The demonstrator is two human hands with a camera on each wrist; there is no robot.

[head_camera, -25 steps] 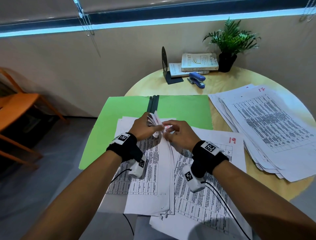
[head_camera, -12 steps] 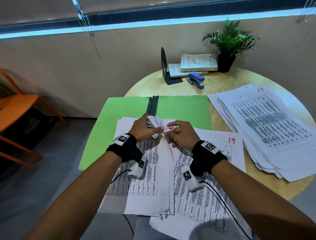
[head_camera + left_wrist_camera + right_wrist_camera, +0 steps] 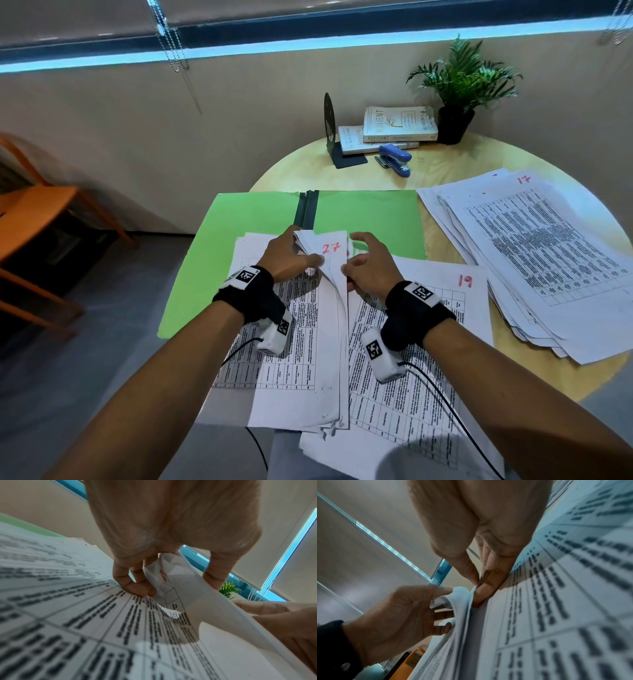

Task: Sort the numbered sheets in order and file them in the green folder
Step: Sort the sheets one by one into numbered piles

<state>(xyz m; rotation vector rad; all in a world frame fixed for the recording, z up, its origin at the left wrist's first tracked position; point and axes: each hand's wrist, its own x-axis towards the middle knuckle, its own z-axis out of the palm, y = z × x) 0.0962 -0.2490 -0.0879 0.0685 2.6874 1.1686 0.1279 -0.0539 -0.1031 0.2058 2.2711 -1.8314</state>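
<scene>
Both hands (image 3: 291,255) (image 3: 368,267) pinch sheet 27 (image 3: 330,250) between.

Cannot read the printed tables on the sheets (image 3: 301,359), too small from the head and smeared in both wrist views. Hidden under the left hand (image 3: 286,255): numbers on the folded-back corners. Cut off at the bottom edge: sheet 19 (image 3: 428,394).

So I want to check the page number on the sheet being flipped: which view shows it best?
The head view: the red 27 reads clearly on the sheet the left hand holds folded back. The left wrist view shows only a red smear; the right wrist view shows sheet edges, no number.
</scene>
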